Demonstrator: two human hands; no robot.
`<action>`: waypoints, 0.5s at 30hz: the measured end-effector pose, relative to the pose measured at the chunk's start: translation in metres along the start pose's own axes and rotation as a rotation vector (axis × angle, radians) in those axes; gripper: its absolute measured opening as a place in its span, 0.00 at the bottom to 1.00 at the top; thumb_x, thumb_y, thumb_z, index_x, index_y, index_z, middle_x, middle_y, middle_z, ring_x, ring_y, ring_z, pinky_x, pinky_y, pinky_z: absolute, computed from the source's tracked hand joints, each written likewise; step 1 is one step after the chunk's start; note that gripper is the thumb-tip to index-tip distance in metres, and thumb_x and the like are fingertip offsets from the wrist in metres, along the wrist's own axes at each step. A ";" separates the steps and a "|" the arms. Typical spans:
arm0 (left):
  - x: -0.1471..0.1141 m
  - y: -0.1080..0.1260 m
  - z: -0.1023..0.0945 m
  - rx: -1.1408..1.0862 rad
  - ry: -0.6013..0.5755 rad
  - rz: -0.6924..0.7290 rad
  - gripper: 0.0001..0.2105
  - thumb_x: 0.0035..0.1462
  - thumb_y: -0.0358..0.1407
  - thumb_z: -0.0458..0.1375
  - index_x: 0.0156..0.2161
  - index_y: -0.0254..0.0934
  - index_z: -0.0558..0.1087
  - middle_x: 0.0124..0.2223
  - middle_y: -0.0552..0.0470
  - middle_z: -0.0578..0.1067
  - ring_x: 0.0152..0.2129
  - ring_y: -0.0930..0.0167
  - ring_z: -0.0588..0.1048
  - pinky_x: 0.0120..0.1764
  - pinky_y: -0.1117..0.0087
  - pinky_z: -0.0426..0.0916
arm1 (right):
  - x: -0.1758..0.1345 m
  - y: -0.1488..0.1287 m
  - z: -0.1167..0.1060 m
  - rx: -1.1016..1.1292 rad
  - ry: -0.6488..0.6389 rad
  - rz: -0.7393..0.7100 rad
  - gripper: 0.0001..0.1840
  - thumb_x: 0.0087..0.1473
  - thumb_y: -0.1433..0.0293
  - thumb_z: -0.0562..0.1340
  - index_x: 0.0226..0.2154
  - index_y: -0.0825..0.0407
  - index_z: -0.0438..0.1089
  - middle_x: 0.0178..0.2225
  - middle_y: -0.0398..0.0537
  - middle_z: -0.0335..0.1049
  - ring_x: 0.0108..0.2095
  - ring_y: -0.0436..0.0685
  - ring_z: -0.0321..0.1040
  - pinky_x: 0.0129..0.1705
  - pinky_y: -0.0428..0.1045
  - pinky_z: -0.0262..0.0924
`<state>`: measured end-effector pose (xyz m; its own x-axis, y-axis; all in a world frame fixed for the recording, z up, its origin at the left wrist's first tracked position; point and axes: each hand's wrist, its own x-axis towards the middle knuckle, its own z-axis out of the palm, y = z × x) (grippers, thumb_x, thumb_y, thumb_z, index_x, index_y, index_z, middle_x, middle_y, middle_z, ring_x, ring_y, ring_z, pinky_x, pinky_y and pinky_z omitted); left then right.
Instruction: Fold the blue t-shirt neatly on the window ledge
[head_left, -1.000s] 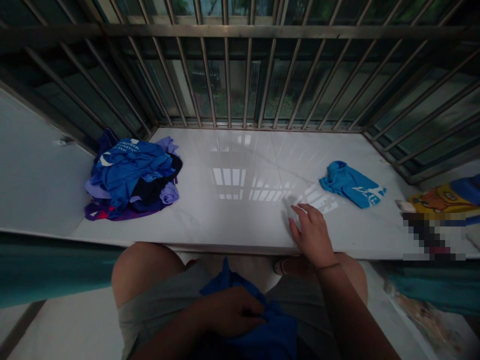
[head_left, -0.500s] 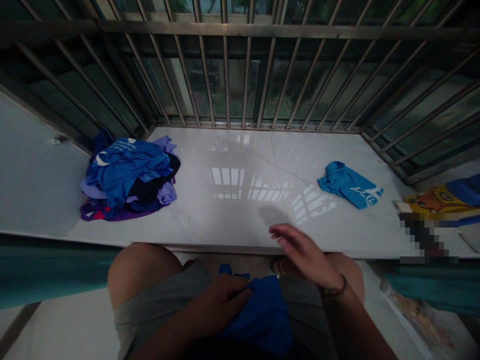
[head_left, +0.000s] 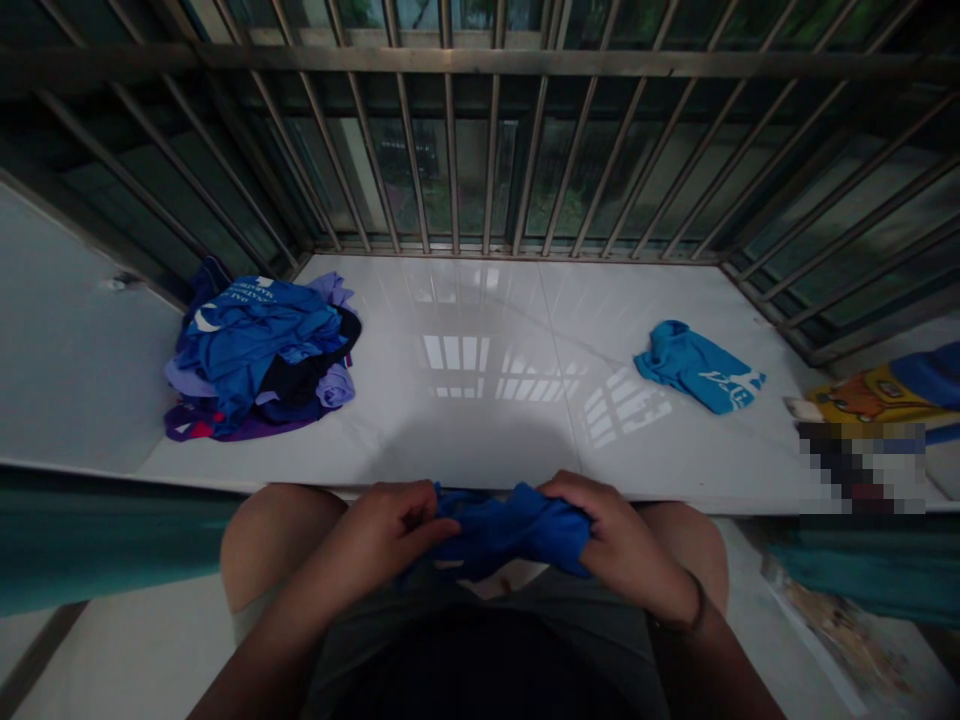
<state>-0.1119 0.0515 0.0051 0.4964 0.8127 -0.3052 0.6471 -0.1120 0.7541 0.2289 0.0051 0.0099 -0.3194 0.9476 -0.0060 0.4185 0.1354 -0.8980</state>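
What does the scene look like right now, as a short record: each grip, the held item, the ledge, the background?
Left grip: holds the left end of a blue garment
Right grip: holds its right end
Held item: bunched between the two grips
White ledge, left: clothes pile, blue, purple and dark
White ledge, right: lighter blue garment, white print
Far right: yellow-and-blue item, cut off by the frame
Background: metal grille

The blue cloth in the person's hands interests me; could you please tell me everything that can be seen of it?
The blue cloth looks like soft, thin fabric, deep in colour, bunched and creased. It spans the gap between the left hand and the right hand, each holding one side, by the near edge of the white ledge. Folds hide its full shape.
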 end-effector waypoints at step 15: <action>-0.001 0.040 0.056 -0.114 -0.183 0.327 0.12 0.67 0.37 0.67 0.54 0.49 0.84 0.57 0.55 0.87 0.53 0.62 0.85 0.59 0.66 0.76 | -0.021 -0.035 0.049 -0.051 -0.068 -0.177 0.21 0.59 0.72 0.72 0.54 0.42 0.75 0.48 0.45 0.82 0.47 0.58 0.81 0.51 0.50 0.72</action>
<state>-0.0541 0.0136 0.0029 0.7677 0.6278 -0.1286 0.3737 -0.2756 0.8856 0.1791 -0.0341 0.0203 -0.4478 0.8862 0.1190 0.3929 0.3146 -0.8641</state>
